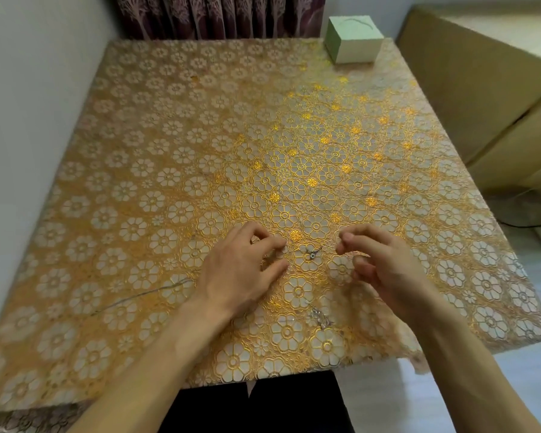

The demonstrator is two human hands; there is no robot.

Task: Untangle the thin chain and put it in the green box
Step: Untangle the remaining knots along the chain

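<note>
A thin silver chain [310, 254] with a small ring pendant stretches just above the flowered tablecloth between my two hands. My left hand [244, 270] pinches its left end with thumb and fingertips. My right hand [378, 264] pinches its right end, fingers curled. The green box [353, 40] stands at the far right corner of the table, well away from both hands, and looks closed from here. A second small silver tangle [320, 317] lies on the cloth near the front edge, below the right hand.
The table [169, 151] wears a gold and white floral lace cloth. A white wall runs along the left, a dark curtain [219, 14] hangs behind, and a beige cushioned bench [481, 98] sits to the right.
</note>
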